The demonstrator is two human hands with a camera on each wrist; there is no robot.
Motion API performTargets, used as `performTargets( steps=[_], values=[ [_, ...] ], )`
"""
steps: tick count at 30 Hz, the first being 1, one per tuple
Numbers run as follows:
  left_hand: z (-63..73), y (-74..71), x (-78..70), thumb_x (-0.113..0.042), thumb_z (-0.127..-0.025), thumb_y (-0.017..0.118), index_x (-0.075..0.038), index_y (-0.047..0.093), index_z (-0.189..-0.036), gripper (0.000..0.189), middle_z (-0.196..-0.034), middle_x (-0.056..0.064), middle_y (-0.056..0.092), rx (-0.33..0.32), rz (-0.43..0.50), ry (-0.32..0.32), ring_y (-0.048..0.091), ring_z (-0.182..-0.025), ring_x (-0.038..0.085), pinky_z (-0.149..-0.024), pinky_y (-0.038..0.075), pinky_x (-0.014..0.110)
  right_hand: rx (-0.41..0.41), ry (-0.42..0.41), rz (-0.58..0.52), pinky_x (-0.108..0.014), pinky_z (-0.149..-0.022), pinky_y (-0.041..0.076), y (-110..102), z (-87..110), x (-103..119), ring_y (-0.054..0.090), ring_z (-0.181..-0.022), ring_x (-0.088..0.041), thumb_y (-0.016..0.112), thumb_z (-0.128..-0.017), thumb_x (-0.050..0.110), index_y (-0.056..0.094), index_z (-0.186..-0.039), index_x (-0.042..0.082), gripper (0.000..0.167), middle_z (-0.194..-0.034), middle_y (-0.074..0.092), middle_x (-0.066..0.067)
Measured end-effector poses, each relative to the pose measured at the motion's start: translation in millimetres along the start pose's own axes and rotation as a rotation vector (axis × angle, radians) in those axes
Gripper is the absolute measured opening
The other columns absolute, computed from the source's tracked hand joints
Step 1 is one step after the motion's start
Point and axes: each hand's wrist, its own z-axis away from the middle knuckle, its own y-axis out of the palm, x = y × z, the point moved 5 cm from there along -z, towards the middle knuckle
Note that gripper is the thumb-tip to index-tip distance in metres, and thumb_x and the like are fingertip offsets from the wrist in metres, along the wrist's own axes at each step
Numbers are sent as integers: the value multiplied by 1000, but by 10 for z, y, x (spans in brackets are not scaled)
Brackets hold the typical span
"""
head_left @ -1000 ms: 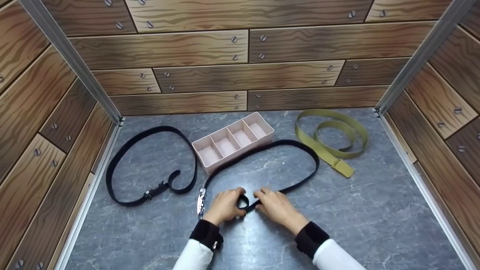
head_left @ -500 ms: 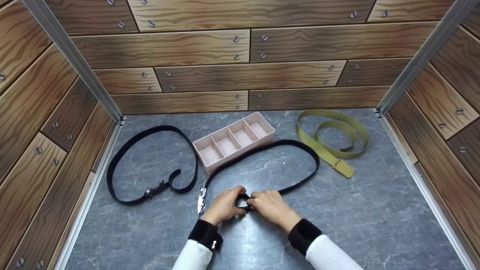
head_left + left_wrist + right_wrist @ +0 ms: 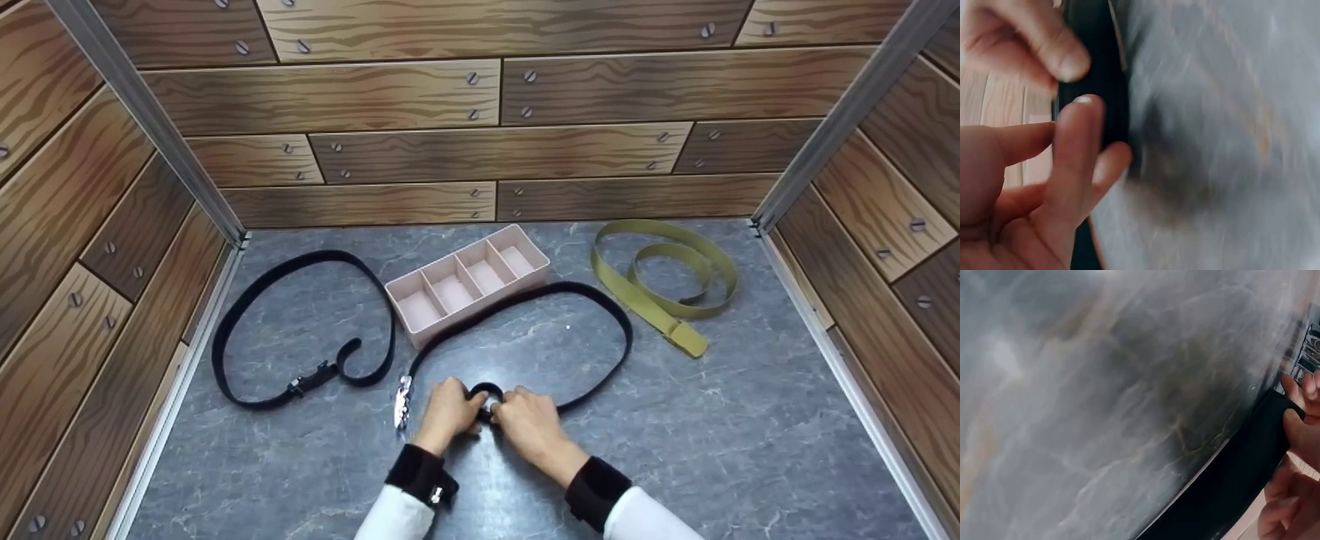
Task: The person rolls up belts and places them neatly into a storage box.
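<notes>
A black belt [image 3: 619,307] lies in a wide loop mid-floor, its near end rolled into a small coil between the two hands. My left hand [image 3: 448,409] pinches the coil from the left, its thumb on the strap. From the right, my right hand [image 3: 531,421] grips the strap where it enters the coil. The belt's silver buckle [image 3: 403,403] lies just left of my left hand. Up close in the left wrist view, the black strap [image 3: 1098,62] stands on edge with fingers of both hands at it. In the right wrist view the strap [image 3: 1224,478] runs up to the fingers.
Behind the loop stands a pink tray [image 3: 457,289] with several compartments. A second black belt [image 3: 259,289] lies looped on the left, and an olive-yellow belt [image 3: 679,334] lies partly coiled at the back right. Wood-patterned walls [image 3: 480,154] enclose the grey floor [image 3: 750,435].
My right hand has moved left to the coil, and my left hand has turned so its thumb lies over it. The belt's wide loop has drawn in slightly on the right.
</notes>
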Motion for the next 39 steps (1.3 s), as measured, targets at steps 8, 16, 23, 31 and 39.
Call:
performTargets(
  steps=[8, 16, 23, 31, 39],
  values=[
    [-62, 49, -90, -1, -76, 73, -4, 61, -61, 20, -56, 8, 60, -61, -118, 95, 59, -44, 16, -49, 49, 26, -58, -209, 29, -31, -49, 47, 3, 102, -32, 53, -74, -20, 69, -87, 23, 71, -89, 15, 9, -97, 61, -3],
    [-92, 24, -160, 4, -81, 68, -3, 63, -65, 18, -50, 2, 57, 124, -197, 201, 58, -42, 15, -45, 47, 24, 81, -396, -151, -35, -89, 49, -8, 120, -181, 60, -99, -19, 73, -86, 25, 69, -107, 16, 23, -106, 64, 5],
    [-124, 40, -176, 1, -85, 67, -2, 68, -68, 17, -51, 0, 55, 214, -242, 241, 51, -39, 10, -42, 44, 23, 99, -392, -138, -29, -68, 50, 5, 97, -130, 58, -80, -16, 71, -89, 23, 69, -91, 13, 11, -90, 61, 2],
    [-59, 14, -105, -8, -85, 70, -6, 63, -62, 24, -52, 1, 56, 68, -185, 203, 53, -38, 10, -42, 45, 25, 20, -383, -41, -30, -53, 45, -12, 74, 21, 54, -63, -18, 73, -86, 26, 69, -83, 14, 13, -77, 61, 1],
    [29, 30, -118, 0, -75, 69, -6, 57, -60, 21, -63, 11, 62, -46, -299, 350, 61, -57, 25, -54, 50, 36, -61, -376, -27, -28, -54, 45, -17, 91, 102, 54, -61, -16, 75, -83, 25, 67, -79, 14, 14, -74, 63, 2]
  ],
)
